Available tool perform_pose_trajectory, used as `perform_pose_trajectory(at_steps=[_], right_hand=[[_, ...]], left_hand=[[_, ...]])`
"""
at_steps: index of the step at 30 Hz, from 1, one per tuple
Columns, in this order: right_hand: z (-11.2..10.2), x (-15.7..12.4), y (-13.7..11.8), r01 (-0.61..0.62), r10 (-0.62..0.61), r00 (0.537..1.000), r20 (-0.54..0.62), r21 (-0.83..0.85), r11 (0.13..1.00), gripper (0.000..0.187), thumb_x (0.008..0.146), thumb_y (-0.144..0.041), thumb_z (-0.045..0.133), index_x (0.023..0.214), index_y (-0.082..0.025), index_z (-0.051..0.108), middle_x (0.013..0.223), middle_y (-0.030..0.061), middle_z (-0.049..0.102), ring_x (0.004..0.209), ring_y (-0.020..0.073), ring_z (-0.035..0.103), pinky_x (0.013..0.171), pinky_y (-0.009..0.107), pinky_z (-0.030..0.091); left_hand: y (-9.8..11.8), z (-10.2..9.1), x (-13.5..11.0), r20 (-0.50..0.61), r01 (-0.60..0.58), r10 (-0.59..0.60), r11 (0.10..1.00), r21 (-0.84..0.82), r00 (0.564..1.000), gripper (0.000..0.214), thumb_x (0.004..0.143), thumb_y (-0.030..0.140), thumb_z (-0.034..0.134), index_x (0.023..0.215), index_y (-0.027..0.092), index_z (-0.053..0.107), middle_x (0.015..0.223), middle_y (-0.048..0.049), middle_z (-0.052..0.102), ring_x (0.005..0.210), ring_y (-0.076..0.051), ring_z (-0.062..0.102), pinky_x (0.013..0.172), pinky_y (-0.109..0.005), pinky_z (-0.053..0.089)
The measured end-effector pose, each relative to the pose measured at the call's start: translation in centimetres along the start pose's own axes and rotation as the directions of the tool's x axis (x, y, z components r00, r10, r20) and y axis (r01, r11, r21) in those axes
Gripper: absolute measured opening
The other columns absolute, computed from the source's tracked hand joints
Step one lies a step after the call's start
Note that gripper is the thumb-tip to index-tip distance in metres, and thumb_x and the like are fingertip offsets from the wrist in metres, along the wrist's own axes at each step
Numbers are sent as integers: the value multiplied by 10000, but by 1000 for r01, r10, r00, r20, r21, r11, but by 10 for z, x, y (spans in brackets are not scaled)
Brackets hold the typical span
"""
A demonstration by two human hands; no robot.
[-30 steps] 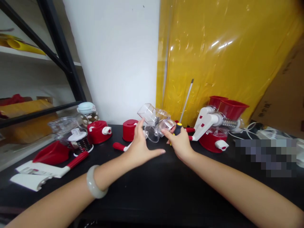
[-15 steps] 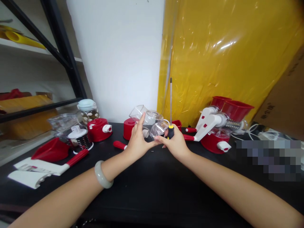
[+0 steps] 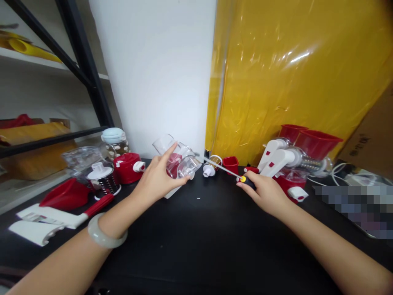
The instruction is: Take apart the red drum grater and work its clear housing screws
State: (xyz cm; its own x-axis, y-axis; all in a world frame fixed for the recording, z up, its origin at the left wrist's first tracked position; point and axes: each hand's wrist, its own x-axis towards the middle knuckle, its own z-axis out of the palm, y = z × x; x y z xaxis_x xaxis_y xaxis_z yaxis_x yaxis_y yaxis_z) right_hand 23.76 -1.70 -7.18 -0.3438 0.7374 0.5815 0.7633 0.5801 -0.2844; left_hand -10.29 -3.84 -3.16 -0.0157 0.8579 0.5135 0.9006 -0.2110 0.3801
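Note:
My left hand [image 3: 155,180] grips a clear plastic grater housing [image 3: 178,159] and holds it just above the black table [image 3: 196,237], left of centre. My right hand [image 3: 265,192] is closed on the black and yellow handle of a screwdriver [image 3: 229,171]. Its metal shaft points left, with the tip close to the housing's open end. A small white and gold drum part [image 3: 210,166] lies on the table behind the shaft.
An assembled red and white rotary grater [image 3: 291,164] stands at the right. A red base [image 3: 127,167], a jar [image 3: 114,141], a metal drum [image 3: 101,178], a red hopper [image 3: 66,196] and a white handle part [image 3: 46,223] lie at the left. A small red cup [image 3: 231,164] sits near the yellow sheet [image 3: 291,69].
The hands have parted. My left hand carried the clear housing to the left. My right hand moved right and tipped the screwdriver from upright to nearly level, pointing left.

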Motion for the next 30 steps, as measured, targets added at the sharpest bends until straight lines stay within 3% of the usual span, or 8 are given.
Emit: perform_pose_trajectory(at_steps=[3,6,18,26,30], right_hand=[[2,-2,9,188,-187,982,36,-348,918,392,1019,-555,450,858,-224,584,782,50,720,659,206,672,555,284,324],[5,-4,11,221,-241,970,10,-445,868,421,1037,-550,411,857,-214,589,734,38,710,633,197,684,533,274,306],[7,-6,11,140,-178,984,-19,-540,830,398,1029,-530,433,906,-206,629,700,48,728,606,207,690,509,271,278],[11,-11,-11,101,-146,988,-46,-519,849,407,1036,-532,418,825,-218,568,652,14,678,552,188,668,482,271,254],[18,-16,-20,60,-84,996,-30,-477,877,369,1031,-539,422,899,-228,569,672,12,688,549,201,676,480,284,288]], left_hand=[[0,-5,-2,-3,79,-80,989,125,997,1119,730,746,729,1648,363,214,1113,-108,595,1059,-379,657,924,-518,529],[1,-6,-2,-10,127,-127,976,178,992,1139,720,824,673,1649,394,174,1222,-140,592,1121,-424,641,916,-547,527],[-6,1,1,9,117,-118,991,70,993,1260,672,893,654,1663,345,100,1266,-177,566,1178,-435,611,948,-545,512],[-4,5,-5,-49,69,-68,997,22,996,1266,668,864,695,1659,373,81,1170,-114,516,1191,-403,587,1012,-562,483],[-4,5,-5,-71,75,-74,997,7,995,1254,685,853,691,1660,373,66,1116,-84,461,1137,-392,600,988,-569,495]])
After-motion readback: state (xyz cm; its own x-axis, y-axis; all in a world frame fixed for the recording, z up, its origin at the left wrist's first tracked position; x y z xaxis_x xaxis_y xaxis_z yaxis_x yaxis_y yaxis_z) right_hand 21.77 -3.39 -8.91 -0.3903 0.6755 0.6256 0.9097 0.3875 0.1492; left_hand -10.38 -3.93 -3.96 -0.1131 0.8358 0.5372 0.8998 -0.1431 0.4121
